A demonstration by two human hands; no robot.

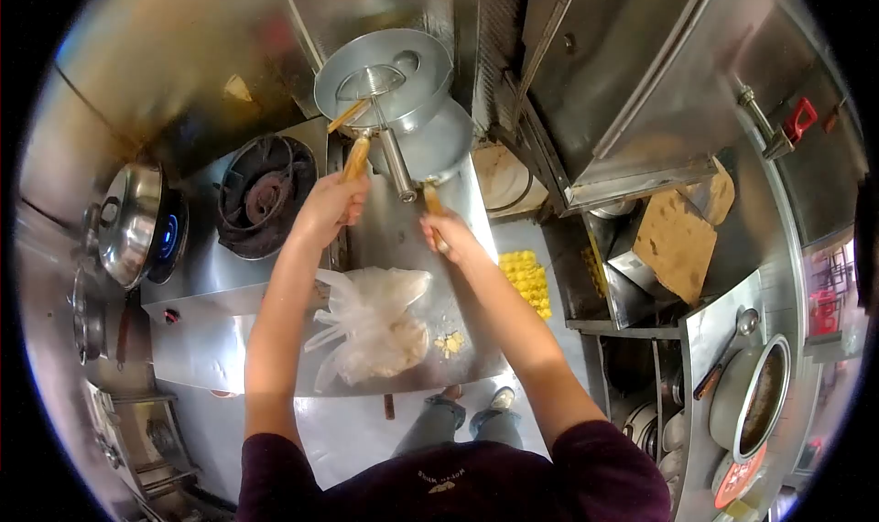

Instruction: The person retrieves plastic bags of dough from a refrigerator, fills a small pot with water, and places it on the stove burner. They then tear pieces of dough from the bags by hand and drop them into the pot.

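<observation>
My left hand (331,209) is closed around a wooden handle (356,158) that reaches up to the rim of a wide metal pan (331,82). Inside that pan lie a wire strainer (374,81) and a ladle (406,61); the strainer's thick metal handle (397,165) sticks out over the rim toward me. My right hand (446,232) grips a second wooden handle (432,199), which meets the edge of another metal pan (438,146), partly hidden under the first. Below my hands, a clear plastic bag (375,330) with pale contents sits on the steel counter (449,298).
Yellowish crumbs (450,343) lie beside the bag. At left are a black burner (267,195) and a lidded pan (128,220) over a blue flame. Yellow egg-tray-like stuff (524,284) is low at right. A pot (778,375) and cardboard (676,243) stand further right.
</observation>
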